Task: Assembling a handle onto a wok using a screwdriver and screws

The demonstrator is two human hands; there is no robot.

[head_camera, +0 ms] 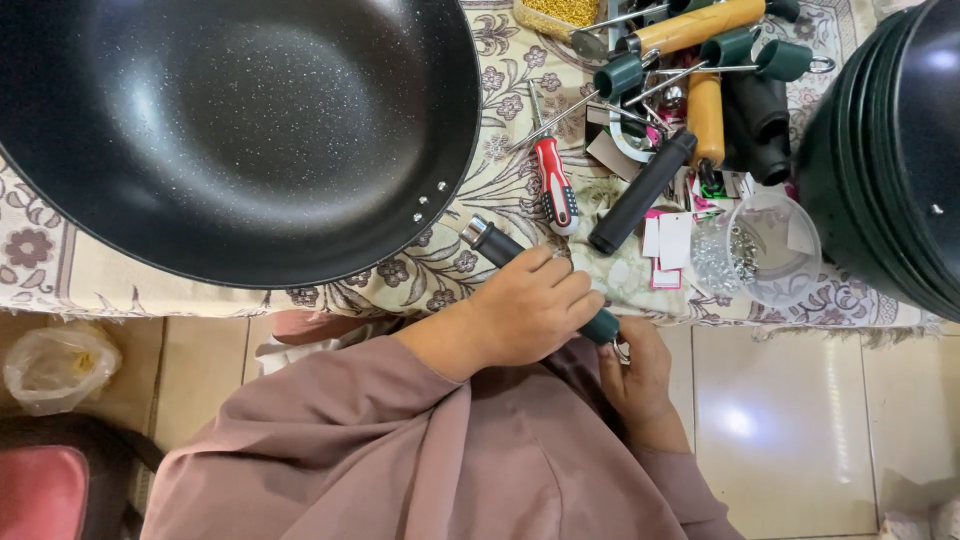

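Observation:
My left hand (530, 310) is wrapped around a black pan handle (495, 243) that has a silver metal ferrule at its far end and a dark green cap (603, 325) at the near end. The handle lies slanted over the table's front edge, separate from any pan. My right hand (640, 375) sits just below the green cap, fingers pinched on a small metal ring (622, 350) at the handle's tip. Mauve sleeves cover both arms.
A large black speckled wok (230, 130) fills the left of the patterned tablecloth (440, 270). A red screwdriver (553, 185), a loose black handle (640, 190), wood-and-green handles (700, 25), a clear tub of screws (760, 250) and stacked black pans (890, 160) lie to the right. A plastic bag (55, 365) sits on the floor.

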